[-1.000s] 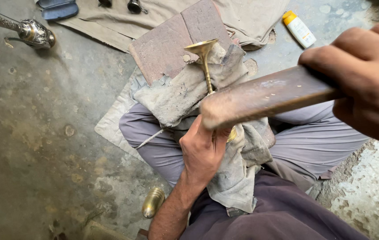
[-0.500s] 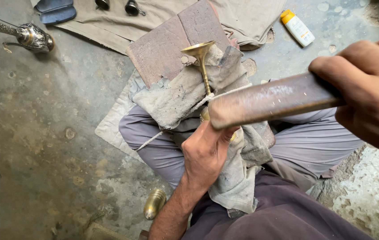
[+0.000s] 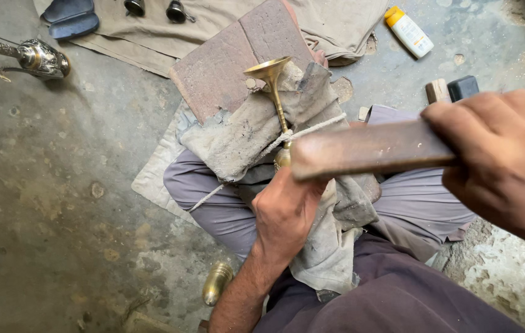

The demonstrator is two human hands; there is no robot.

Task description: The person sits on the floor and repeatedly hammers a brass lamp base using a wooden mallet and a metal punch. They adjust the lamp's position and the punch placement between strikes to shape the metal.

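My left hand [image 3: 287, 213] grips the lower end of a brass trumpet-shaped stem [image 3: 273, 86], whose flared mouth points away from me. The stem lies over a dirty grey cloth [image 3: 238, 139] draped on my lap, with a thin cord [image 3: 312, 129] running across it. My right hand [image 3: 503, 160] is raised close to the camera and closed on a flat brown wooden bar [image 3: 367, 148]. The bar's free end hovers just above my left hand and hides part of the stem.
A reddish brick slab [image 3: 231, 61] leans under the cloth. On the concrete floor lie a silver ornate metal piece [image 3: 37, 57], a yellow-capped white bottle [image 3: 407, 29], a small brass piece [image 3: 216, 282], dark sandals [image 3: 68, 17] and a tan cloth [image 3: 213, 18].
My right hand has drawn the wooden bar a little to the right and nearer the camera. My left hand keeps its hold on the brass stem.
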